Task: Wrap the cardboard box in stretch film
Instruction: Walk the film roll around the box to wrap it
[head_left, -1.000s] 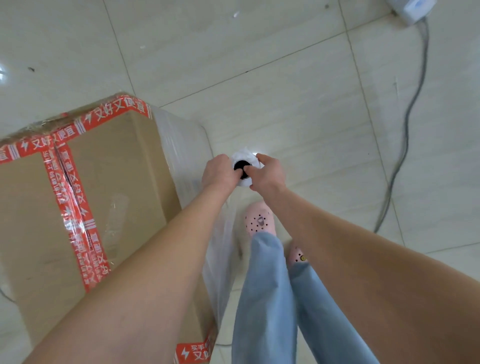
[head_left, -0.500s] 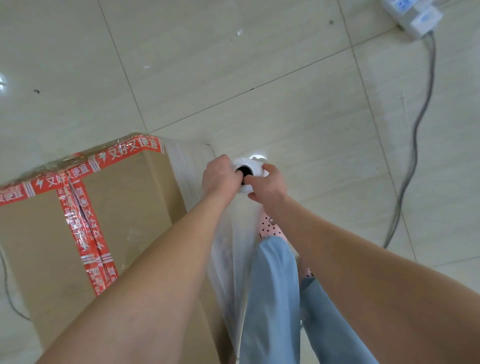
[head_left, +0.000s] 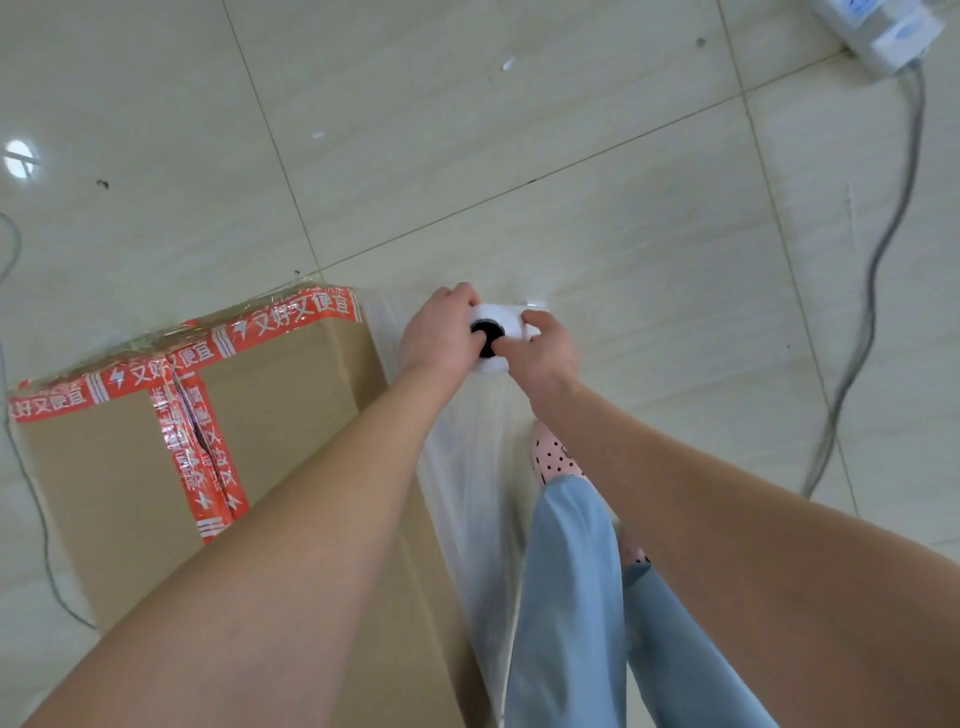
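Note:
A large cardboard box (head_left: 291, 415) sealed with red printed tape stands on the floor at the left. Clear stretch film (head_left: 467, 499) covers its right side and runs up to a white film roll (head_left: 498, 319) with a dark core, held upright past the box's far right corner. My left hand (head_left: 439, 332) grips the roll from the left. My right hand (head_left: 545, 348) grips it from the right, with a thumb at the core opening. The lower part of the roll is hidden behind my hands.
Pale floor tiles (head_left: 623, 218) surround the box. A white power strip (head_left: 883, 31) lies at the top right, and its grey cable (head_left: 878, 260) trails down the right side. Another thin cable (head_left: 31, 493) runs along the left edge. My legs in blue trousers (head_left: 571, 597) and pink shoes (head_left: 553, 457) stand right of the box.
I have stepped along the box's right side. The box has slid down and left in view, and my hands with the roll sit further past its far corner, trailing more film.

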